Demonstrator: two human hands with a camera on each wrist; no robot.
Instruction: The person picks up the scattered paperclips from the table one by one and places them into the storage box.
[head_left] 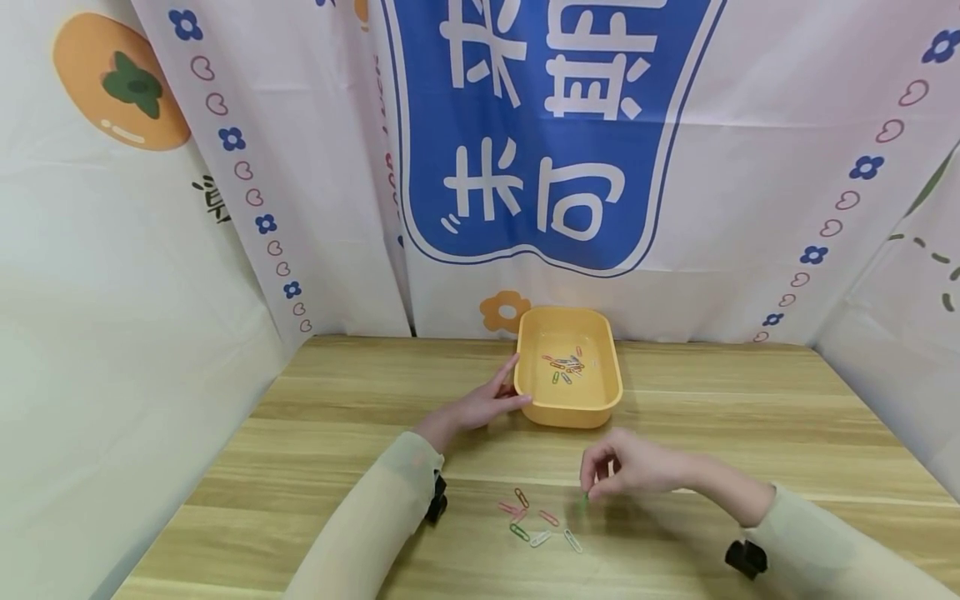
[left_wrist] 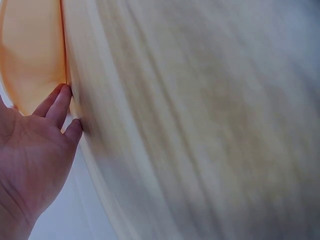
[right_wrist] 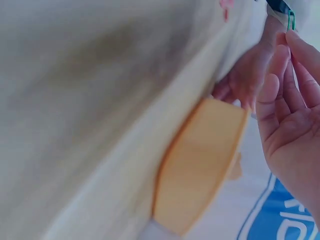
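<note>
A green paper clip (right_wrist: 291, 21) is pinched between the thumb and fingertips of my right hand (head_left: 630, 463), just above the table. My left hand (head_left: 486, 406) rests against the left side of a yellow plastic bin (head_left: 570, 417), its fingers extended along the wall; the left wrist view shows that hand (left_wrist: 40, 150) touching the bin (left_wrist: 35, 50) with its fingertips. Several coloured paper clips (head_left: 566, 378) lie inside the bin. On the table in front of it is a loose group with a brown clip (head_left: 522, 498), a green clip (head_left: 519, 532) and a white clip (head_left: 573, 541).
The wooden table (head_left: 750, 417) meets a printed white cloth (head_left: 337, 208) at the back, and cloth also hangs at both sides. The bin stands close to the back cloth. A black wrist camera (head_left: 746, 559) sits on the right sleeve.
</note>
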